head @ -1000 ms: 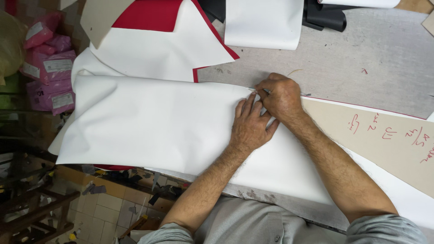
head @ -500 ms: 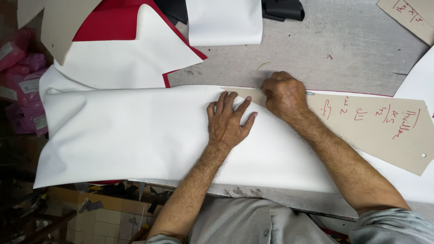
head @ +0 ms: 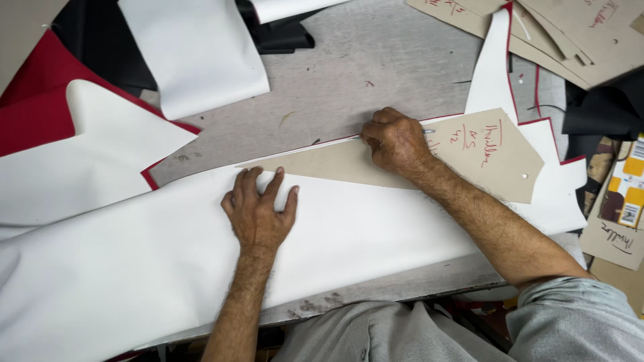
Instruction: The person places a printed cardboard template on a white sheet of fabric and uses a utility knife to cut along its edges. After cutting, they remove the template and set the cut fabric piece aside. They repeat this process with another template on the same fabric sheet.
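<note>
White sheet material (head: 134,268) is pinned flat at the near table edge by the left hand (head: 258,214), fingers spread, now set lower and further left than a moment ago. Beyond it, the right hand (head: 396,141) is clamped on a slim marking tool (head: 355,138), drawn along the upper edge of the tan cardboard pattern (head: 483,157), more of whose pointed end is now exposed, so tracing is judged under way.

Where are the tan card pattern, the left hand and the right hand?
tan card pattern (head: 496,157), head view, its bare right half.
left hand (head: 258,214), head view, back of hand.
right hand (head: 396,141), head view, knuckles.
</note>
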The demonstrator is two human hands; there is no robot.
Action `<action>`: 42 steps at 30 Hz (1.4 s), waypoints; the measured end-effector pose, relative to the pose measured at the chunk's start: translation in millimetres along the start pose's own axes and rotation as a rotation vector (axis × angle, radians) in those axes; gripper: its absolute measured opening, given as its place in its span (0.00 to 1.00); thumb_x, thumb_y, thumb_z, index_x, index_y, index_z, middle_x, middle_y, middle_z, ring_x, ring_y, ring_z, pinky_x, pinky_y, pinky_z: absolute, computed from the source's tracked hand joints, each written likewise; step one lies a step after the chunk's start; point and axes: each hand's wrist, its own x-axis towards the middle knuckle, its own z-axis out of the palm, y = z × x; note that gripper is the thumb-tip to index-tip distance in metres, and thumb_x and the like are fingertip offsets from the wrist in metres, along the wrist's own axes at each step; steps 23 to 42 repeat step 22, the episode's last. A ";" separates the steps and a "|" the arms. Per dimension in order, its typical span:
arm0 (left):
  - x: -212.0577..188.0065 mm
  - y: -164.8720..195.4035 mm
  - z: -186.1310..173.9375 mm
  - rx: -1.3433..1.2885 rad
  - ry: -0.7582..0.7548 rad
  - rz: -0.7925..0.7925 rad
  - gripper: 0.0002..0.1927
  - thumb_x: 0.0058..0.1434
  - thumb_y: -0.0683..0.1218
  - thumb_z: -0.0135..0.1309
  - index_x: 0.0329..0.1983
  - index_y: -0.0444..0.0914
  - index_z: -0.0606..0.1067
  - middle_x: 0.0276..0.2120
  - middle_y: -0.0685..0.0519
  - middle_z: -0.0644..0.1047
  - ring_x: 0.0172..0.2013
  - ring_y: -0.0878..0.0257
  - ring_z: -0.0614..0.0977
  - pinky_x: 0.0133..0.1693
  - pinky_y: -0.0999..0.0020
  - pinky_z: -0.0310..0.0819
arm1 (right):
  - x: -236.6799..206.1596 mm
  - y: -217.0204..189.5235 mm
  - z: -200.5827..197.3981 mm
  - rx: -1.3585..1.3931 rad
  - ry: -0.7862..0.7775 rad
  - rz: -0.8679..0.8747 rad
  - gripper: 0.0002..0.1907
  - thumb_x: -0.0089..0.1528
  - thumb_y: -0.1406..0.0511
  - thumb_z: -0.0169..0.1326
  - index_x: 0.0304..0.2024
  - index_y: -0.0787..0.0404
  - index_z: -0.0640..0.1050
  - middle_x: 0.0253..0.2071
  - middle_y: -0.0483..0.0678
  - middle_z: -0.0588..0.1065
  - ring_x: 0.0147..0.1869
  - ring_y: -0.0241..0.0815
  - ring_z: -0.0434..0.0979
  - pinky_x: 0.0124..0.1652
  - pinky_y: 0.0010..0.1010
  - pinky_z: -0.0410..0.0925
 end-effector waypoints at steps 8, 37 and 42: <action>-0.7 14.2 4.8 0.035 0.006 0.004 0.22 0.62 0.61 0.63 0.54 0.45 0.82 0.58 0.44 0.73 0.63 0.49 0.69 0.55 0.44 0.57 | -37.7 65.2 -35.5 -0.003 0.030 0.044 0.07 0.55 0.76 0.65 0.34 0.61 0.84 0.38 0.47 0.80 0.48 0.41 0.80 0.40 0.31 0.79; 2.6 37.2 13.9 0.055 0.002 -0.003 0.21 0.61 0.60 0.63 0.52 0.46 0.82 0.58 0.46 0.73 0.63 0.52 0.70 0.55 0.45 0.57 | -113.6 211.0 -90.2 -0.099 0.054 0.120 0.08 0.56 0.76 0.64 0.35 0.60 0.85 0.35 0.46 0.80 0.43 0.39 0.80 0.36 0.31 0.78; 2.6 37.2 13.9 0.055 0.002 -0.003 0.21 0.61 0.60 0.63 0.52 0.46 0.82 0.58 0.46 0.73 0.63 0.52 0.70 0.55 0.45 0.57 | -113.6 211.0 -90.2 -0.099 0.054 0.120 0.08 0.56 0.76 0.64 0.35 0.60 0.85 0.35 0.46 0.80 0.43 0.39 0.80 0.36 0.31 0.78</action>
